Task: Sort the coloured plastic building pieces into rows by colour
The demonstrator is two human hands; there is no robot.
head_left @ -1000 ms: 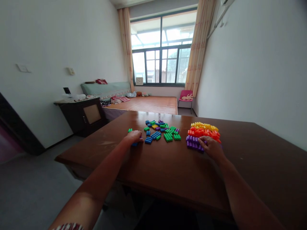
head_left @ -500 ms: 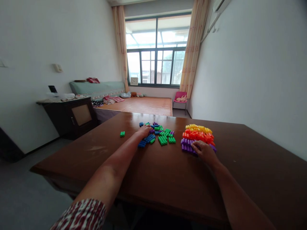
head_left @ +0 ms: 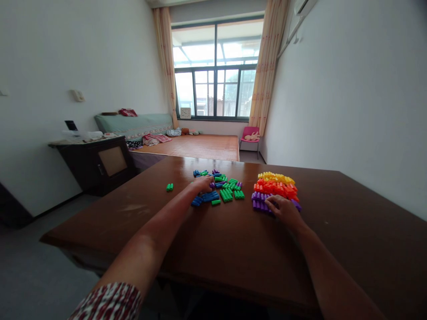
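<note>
My left hand (head_left: 203,183) reaches into a loose pile of mixed pieces, its fingertips bent down by a purple piece (head_left: 212,185); whether they grip it is too small to tell. Around it lie blue ridged pieces (head_left: 210,196) and green ridged pieces (head_left: 226,194). My right hand (head_left: 280,206) rests at the near side of sorted rows, thumb and fingers brought close together on the purple row (head_left: 259,205). What the fingertips hold, if anything, is hidden. Behind the purple row run an orange row (head_left: 276,190) and a yellow row (head_left: 276,178).
The brown table (head_left: 216,249) carries everything. A lone green piece (head_left: 170,187) lies left of the pile. Past the table stand a bed (head_left: 200,146), a pink chair (head_left: 250,133) and, at left, a dark cabinet (head_left: 100,160).
My left hand has shifted slightly right within the pile. A green piece near it has moved a little toward me and turned. My right hand stays almost still.
</note>
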